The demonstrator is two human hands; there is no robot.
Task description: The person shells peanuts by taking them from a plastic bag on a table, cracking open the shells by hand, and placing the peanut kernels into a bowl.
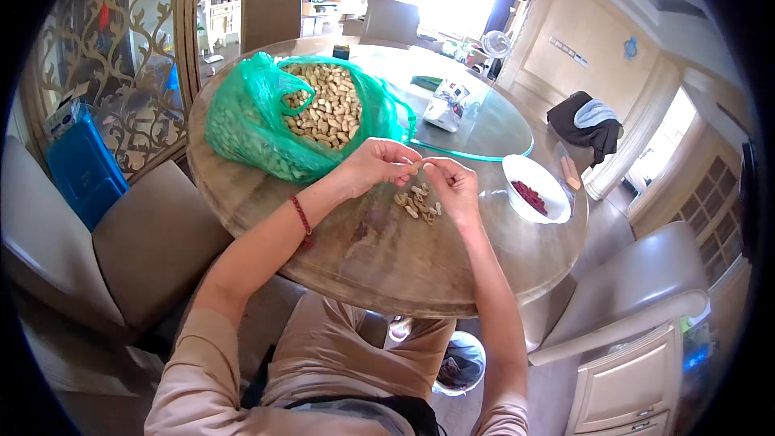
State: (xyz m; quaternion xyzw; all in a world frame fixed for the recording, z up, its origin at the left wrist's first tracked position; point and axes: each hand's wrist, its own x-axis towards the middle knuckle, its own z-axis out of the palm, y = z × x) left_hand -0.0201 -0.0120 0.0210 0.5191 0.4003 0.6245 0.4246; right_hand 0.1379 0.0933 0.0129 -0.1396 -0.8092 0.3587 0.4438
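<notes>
Pinching one small peanut point(415, 168) between them, the left hand point(375, 163) and the right hand point(454, 186) meet at the fingertips over the table point(387, 274). If I take this peanut as the centre of the clock, the green bag point(250, 133) with many unshelled peanuts point(327, 109) stands at ten o'clock, the white bowl point(542, 171) with dark red kernels point(529, 196) at three, and the loose shells point(417, 204) lie at six, just below the hands. The peanut should be very light, with a dry and rough shell which is stiff at first but brittle, so I think it hardly slips; a kernel inside would be smoother and could roll away easily. The best hold is probably by its two ends, with thumb and forefinger of each hand, pressing gently near the seam. The left forearm, with a red bracelet point(301, 220) near the wrist, comes in from eight o'clock, its hand turned with the back upward. The right forearm rises from five o'clock, and its fingers bend inward to the peanut. Both hands are closed on it by the tips only; whether the shell is already cracked, I cannot tell.
</notes>
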